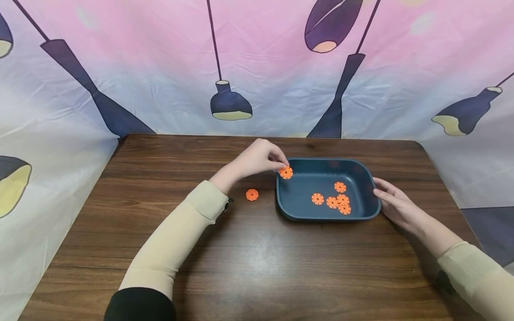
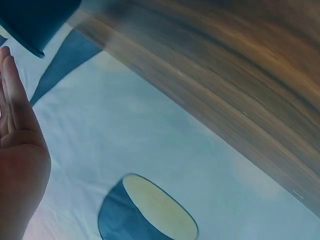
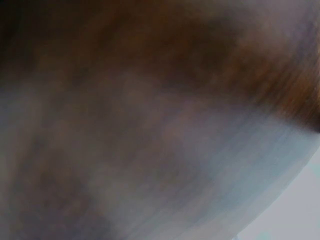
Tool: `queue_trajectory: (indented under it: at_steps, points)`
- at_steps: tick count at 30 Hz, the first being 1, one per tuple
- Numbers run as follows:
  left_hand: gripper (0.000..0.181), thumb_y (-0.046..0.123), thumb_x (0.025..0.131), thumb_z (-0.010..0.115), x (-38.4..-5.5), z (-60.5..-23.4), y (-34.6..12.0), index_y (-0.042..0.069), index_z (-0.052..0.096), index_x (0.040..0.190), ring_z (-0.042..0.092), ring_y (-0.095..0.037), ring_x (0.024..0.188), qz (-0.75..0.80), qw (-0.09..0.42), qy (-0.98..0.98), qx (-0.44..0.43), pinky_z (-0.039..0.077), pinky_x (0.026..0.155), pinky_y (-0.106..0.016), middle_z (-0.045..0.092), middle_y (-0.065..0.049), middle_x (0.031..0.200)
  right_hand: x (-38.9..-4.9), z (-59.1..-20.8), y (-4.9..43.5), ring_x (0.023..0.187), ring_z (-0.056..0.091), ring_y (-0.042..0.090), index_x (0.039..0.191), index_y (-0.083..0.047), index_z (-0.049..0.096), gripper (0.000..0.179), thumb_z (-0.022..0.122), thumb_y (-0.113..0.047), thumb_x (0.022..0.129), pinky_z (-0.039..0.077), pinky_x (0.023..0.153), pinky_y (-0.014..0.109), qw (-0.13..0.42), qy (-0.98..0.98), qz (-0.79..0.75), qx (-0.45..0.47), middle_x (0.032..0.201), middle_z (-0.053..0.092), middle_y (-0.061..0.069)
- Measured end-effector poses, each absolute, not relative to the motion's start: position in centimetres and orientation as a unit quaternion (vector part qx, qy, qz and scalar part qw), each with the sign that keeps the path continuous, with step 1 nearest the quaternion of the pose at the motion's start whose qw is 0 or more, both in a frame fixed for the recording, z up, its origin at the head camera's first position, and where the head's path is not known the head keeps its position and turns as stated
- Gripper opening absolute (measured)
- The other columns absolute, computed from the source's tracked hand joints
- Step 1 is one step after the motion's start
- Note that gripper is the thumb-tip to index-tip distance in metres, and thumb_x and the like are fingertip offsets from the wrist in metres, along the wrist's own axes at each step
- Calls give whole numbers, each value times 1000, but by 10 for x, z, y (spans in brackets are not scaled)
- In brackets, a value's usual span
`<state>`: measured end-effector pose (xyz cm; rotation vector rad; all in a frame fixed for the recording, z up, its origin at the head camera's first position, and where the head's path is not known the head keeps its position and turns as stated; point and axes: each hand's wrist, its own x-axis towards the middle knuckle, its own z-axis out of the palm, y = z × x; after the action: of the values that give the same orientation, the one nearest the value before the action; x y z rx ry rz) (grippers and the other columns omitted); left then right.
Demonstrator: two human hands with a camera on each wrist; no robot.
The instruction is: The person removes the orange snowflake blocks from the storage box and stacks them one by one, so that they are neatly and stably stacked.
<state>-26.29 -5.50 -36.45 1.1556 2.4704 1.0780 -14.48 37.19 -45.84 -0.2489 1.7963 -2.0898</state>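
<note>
My left hand (image 1: 259,157) pinches an orange notched plastic disc (image 1: 286,172) between thumb and fingers, over the left end of a dark blue rectangular tray (image 1: 295,213). In the left wrist view, part of that hand (image 2: 20,135) shows at the left edge, below a corner of the tray (image 2: 37,20); the disc is hidden there. At the tray's right end, my right hand (image 1: 397,207) holds the rim, its thumb and fingers against the wall. Several like discs (image 1: 317,199) lie on the tray floor, some overlapping toward the right. The right wrist view is too blurred to show that hand.
One more orange disc (image 1: 252,195) lies on the brown wooden table (image 1: 257,263), left of the tray and near my left wrist. Beyond the table's back edge hangs a cloth (image 1: 168,89) printed with lamps.
</note>
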Motion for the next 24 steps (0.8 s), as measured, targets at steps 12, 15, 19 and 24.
queue_trajectory:
  at_steps: [12, 15, 19, 24]
  points:
    - [8, 6, 96, 78, -264, -367, -94, 6, 85, 101, 77, -22, 76, 337, 129, 856, 370, 63, 71, -30, 82, -7, 88, -144, -458, 373, 124, 63, -5, 142, -30, 56, 39, 38, -9, 115, 51, 100, 12, 189, 629, -750, -83, 136, 67, -15]
    - [9, 4, 95, 77, -263, -370, -100, 5, 85, 100, 74, -13, 73, 319, 140, 863, 367, 62, 71, -28, 82, -7, 87, -145, -457, 373, 122, 64, -4, 141, -30, 57, 38, 39, -9, 115, 51, 100, 12, 191, 625, -753, -77, 133, 68, -14]
    - [10, 1, 95, 77, -262, -376, -106, 4, 84, 100, 74, -11, 74, 309, 166, 863, 363, 62, 71, -27, 81, -8, 87, -145, -456, 373, 122, 64, -4, 140, -31, 57, 37, 39, -10, 115, 51, 99, 12, 192, 624, -754, -70, 133, 68, -14]
    - [11, 0, 95, 76, -260, -382, -109, 4, 84, 99, 74, -11, 75, 300, 199, 864, 352, 62, 72, -26, 82, -9, 91, -145, -456, 373, 123, 62, -7, 140, -32, 55, 36, 40, -11, 115, 51, 99, 11, 191, 635, -746, -65, 133, 67, -17]
